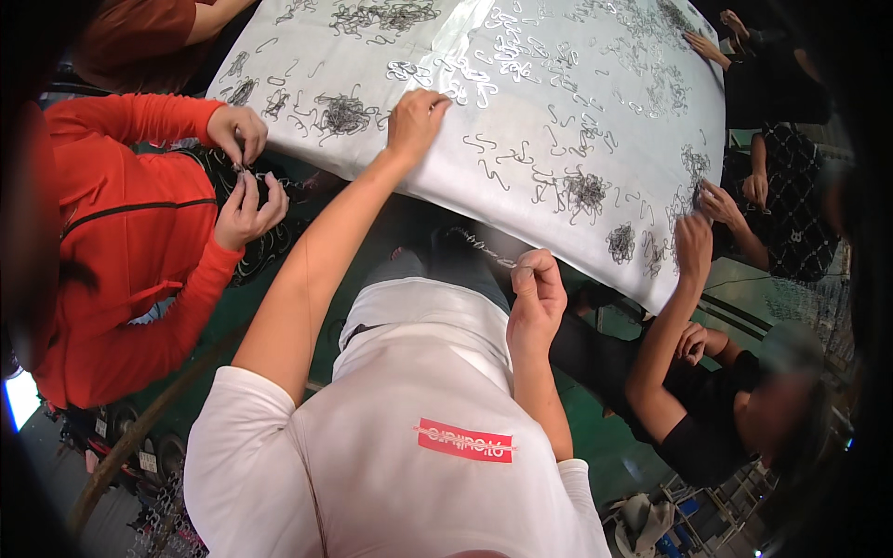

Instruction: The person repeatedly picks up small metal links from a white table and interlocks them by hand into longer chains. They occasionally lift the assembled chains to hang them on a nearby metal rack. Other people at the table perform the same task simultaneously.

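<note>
On the white-covered table (372, 160) lie many loose metal S-hooks, scattered and in piles. My left hand (416, 123) reaches over the near part of the table, fingers curled and pinched down beside a bright group of S-hooks (476, 86). Whatever lies between those fingertips is hidden. Off the table's near edge, in front of my body, my right hand (538, 296) is closed in a pinch on one end of a thin metal chain (484, 247). The chain's links look like small wire hooks, and its other end stretches away to the left.
A dark heap of S-hooks (346, 115) lies left of my left hand; another pile (586, 190) lies to the right. A person in a red jacket (139, 200) works at my left. A person in black (699, 400) reaches to the table at my right. Others work farther along.
</note>
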`<move>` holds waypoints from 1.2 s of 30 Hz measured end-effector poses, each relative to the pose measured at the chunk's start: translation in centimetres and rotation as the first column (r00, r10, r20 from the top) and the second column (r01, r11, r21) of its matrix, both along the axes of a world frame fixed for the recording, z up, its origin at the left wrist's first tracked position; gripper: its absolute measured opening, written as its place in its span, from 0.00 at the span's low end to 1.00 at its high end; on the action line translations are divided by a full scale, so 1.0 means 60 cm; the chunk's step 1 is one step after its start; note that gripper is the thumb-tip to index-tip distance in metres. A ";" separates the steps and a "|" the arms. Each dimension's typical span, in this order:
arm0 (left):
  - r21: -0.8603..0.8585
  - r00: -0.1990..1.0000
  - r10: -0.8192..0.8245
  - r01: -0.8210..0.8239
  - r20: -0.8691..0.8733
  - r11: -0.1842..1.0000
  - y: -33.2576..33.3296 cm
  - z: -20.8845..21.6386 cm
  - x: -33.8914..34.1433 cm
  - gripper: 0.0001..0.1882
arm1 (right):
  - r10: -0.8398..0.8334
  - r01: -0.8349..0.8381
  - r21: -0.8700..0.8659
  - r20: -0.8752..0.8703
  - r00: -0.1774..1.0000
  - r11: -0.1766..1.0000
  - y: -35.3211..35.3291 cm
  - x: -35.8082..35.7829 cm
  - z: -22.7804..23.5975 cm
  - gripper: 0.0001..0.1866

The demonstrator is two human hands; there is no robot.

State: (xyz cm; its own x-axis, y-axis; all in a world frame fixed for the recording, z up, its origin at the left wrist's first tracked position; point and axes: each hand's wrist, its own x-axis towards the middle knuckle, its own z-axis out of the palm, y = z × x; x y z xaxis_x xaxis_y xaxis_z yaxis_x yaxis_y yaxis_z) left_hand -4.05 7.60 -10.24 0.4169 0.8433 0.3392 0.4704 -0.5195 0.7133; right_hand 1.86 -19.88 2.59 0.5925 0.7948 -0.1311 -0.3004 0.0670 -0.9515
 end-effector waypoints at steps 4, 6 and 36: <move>0.161 0.962 0.093 -0.052 -0.258 0.986 0.049 -0.037 0.041 0.11 | 0.025 -0.026 0.019 0.020 0.999 0.999 0.005 0.002 -0.002 0.03; 0.033 0.957 0.024 -0.015 -0.290 0.999 0.058 -0.031 0.047 0.12 | 0.046 -0.046 0.016 0.015 0.999 0.999 0.008 0.002 -0.006 0.02; -0.509 0.871 -0.316 0.480 0.376 0.715 -0.266 0.241 -0.098 0.07 | 0.012 -0.013 0.005 0.150 0.989 1.000 0.002 -0.024 -0.085 0.05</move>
State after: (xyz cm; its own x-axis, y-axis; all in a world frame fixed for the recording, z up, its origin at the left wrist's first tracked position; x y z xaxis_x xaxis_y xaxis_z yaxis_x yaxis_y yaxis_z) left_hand -9.94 -8.35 4.23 0.7308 0.6825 -0.0094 0.0832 -0.0754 0.9937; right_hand 0.44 -19.78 -2.49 0.5949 0.8030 -0.0366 -0.1552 0.0700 -0.9854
